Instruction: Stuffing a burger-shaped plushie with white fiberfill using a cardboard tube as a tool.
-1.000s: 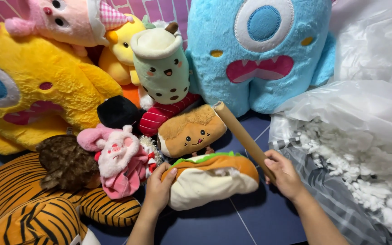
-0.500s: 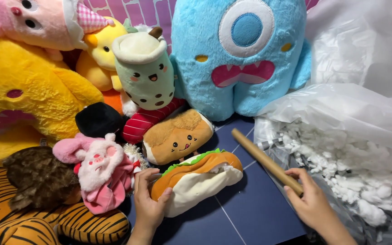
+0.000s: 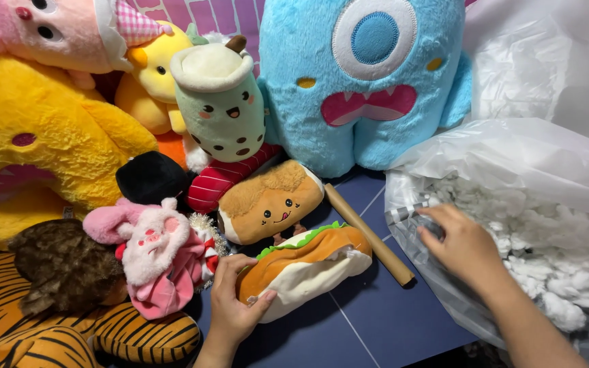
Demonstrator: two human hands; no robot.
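While my left hand (image 3: 234,310) grips the sandwich plush (image 3: 305,269), stuffing is being fetched.
My right hand (image 3: 461,245) reaches the stuffing bag (image 3: 547,225), fingers half-open, holding nothing I can confirm; next, pinch a tuft.

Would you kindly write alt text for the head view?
A left hand grips a burger-shaped plush on a blue table, while the right hand reaches into a clear bag of white stuffing. A wooden stick and plush toys lie nearby.
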